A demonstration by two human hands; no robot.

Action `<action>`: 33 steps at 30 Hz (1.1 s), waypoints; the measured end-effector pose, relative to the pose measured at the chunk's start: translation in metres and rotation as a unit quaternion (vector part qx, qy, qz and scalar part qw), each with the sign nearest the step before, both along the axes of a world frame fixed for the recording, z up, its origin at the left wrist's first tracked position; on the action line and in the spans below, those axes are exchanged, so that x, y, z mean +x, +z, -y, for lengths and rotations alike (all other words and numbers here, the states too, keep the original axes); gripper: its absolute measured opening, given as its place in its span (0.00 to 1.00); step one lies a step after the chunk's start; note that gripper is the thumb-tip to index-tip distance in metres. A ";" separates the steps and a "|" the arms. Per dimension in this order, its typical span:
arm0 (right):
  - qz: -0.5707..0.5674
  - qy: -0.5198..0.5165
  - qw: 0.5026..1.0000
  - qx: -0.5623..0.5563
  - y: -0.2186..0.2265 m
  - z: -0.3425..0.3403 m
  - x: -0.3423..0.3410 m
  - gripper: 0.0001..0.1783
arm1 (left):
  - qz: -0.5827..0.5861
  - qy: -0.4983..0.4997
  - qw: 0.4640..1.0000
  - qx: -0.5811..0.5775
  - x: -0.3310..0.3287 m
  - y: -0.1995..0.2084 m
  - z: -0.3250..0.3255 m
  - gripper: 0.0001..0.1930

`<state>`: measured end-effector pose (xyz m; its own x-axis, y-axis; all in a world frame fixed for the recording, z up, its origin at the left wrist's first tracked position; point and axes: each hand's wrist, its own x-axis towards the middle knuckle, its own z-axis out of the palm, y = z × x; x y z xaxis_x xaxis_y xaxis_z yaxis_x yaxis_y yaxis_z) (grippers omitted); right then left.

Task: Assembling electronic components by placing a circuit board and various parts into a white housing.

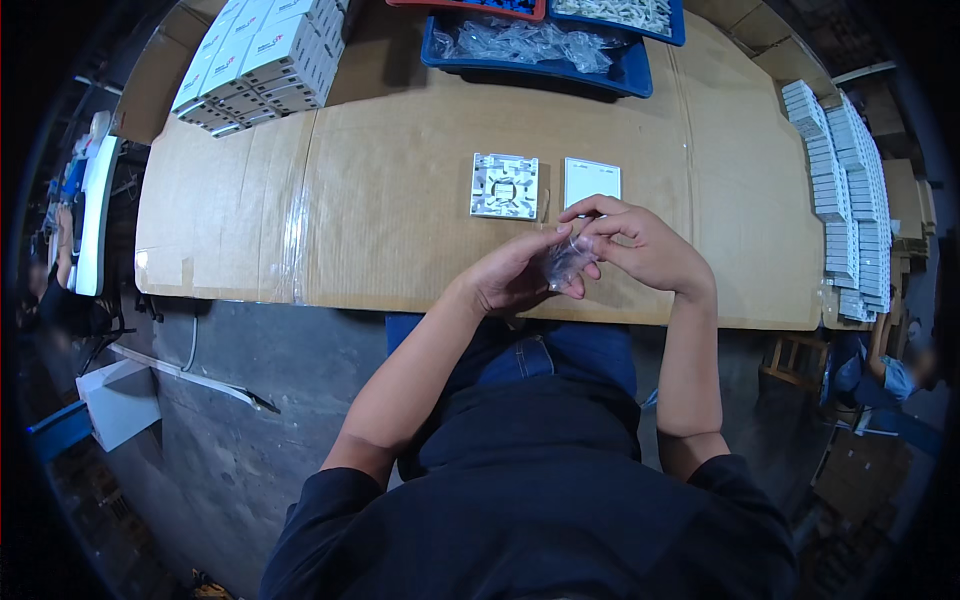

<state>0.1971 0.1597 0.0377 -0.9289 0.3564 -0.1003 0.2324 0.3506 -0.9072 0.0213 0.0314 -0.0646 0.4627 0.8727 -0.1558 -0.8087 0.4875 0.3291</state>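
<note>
A small clear plastic bag (pixel 566 264) is held between my two hands just above the table's near edge. My left hand (pixel 515 270) curls under and beside it, thumb on top. From the right, my right hand (pixel 648 248) pinches the bag with its fingertips. Whether anything lies inside the bag cannot be made out. Just beyond my left hand, a square white frame-like part (pixel 504 187) with a patterned inside lies on the cardboard. To its right is a flat white square panel (pixel 592 180), its near edge partly covered by my right hand.
Cardboard covers the table (pixel 390 200). White boxed units (pixel 265 65) are stacked at the far left. At the back stand a blue tray (pixel 638 80) of clear bags, a red tray (pixel 440 4) and another blue tray (pixel 678 28) of small pale parts. White panels (pixel 845 200) are stacked at right.
</note>
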 end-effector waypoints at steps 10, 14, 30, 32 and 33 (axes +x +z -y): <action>0.079 -0.029 0.993 -0.084 -0.020 0.021 -0.011 0.32 | -0.009 0.010 1.000 0.003 -0.003 0.005 0.002 0.20; 0.090 -0.046 0.988 -0.120 -0.012 0.023 -0.015 0.32 | -0.001 0.013 1.000 -0.017 -0.003 0.003 0.002 0.21; -0.026 -0.094 0.995 0.029 0.027 -0.094 -0.022 0.13 | -0.031 -0.016 0.999 0.001 -0.002 0.001 -0.008 0.37; 0.003 -0.178 0.983 0.050 0.035 -0.124 -0.041 0.12 | -0.050 -0.013 0.999 0.000 -0.001 0.002 -0.007 0.36; -0.032 -0.221 0.973 0.064 0.028 -0.146 -0.051 0.11 | -0.053 -0.014 0.998 0.007 -0.001 0.002 -0.006 0.36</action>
<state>0.1462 0.3052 0.0661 -0.6852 0.7279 0.0242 0.3299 0.3398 -0.8807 0.0198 0.0374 -0.0623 0.4675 0.8625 -0.1938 -0.7554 0.5036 0.4192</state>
